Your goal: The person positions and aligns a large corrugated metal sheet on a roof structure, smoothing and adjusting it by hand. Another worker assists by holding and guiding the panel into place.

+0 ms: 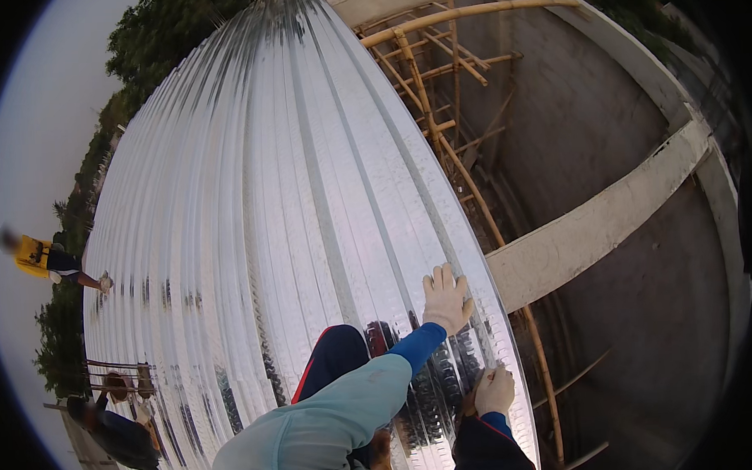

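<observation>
Under me lies a broad roof of shiny, ribbed metal sheeting [283,197], sloping away toward the far end. My left hand [447,300], in a pale work glove under a blue cuff, rests flat on the sheet near its right edge, fingers spread. Closer to me, my right hand [494,391], gloved the same way, is low over the ribs beside that edge. Its fingers are curled closed, and what they hold, if anything, is hidden. My dark trouser knee [339,352] with red piping is bent on the sheet beside my left arm.
Right of the sheet's edge the building drops open, with a concrete beam [599,219], grey walls and bamboo scaffolding [420,76]. At the left edge, a person in a yellow top [34,255] stands on the roof. Another in dark clothing [122,430] is near a wooden frame, lower left.
</observation>
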Available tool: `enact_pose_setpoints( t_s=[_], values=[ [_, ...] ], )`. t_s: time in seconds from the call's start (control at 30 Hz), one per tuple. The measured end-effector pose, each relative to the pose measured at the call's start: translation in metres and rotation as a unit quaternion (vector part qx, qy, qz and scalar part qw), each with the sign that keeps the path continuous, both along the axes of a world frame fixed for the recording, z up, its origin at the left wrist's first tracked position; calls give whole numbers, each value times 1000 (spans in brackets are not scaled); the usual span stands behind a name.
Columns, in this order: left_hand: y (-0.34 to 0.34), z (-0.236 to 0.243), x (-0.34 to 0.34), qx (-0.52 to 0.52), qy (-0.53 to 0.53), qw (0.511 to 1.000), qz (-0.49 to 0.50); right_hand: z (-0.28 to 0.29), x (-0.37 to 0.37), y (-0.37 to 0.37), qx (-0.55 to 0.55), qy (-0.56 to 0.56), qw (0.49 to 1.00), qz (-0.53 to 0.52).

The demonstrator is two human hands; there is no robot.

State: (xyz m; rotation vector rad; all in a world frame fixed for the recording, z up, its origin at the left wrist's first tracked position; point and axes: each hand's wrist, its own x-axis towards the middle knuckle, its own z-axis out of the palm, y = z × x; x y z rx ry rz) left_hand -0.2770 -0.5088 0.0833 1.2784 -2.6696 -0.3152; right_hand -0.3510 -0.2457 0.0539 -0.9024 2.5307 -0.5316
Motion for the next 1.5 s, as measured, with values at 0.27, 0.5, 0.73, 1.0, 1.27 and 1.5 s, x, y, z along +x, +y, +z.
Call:
enact_pose_setpoints(
  t_s=[0.27, 0.5, 0.73, 1.0, 1.27, 1.5],
  values=[
    [0, -4, 3, -19, 9, 1000, 1, 9, 0, -4, 28, -5, 1000, 12],
    [-1, 2, 2, 3, 1, 1000, 2, 9, 2, -8, 35, 11, 999, 12],
    [1, 5, 7, 5, 10, 1000, 4, 9, -3, -6, 51, -21, 998, 15],
    [2, 12, 9, 11, 7, 1000, 1, 7, -6, -1, 22, -30, 999, 21],
    [-1, 11, 17, -4, 47, 999, -12, 6, -7, 0, 23, -48, 998, 13],
    [-18, 8, 52, -9, 59, 992, -115, 4, -3, -1, 48, -26, 998, 37]
  ],
)
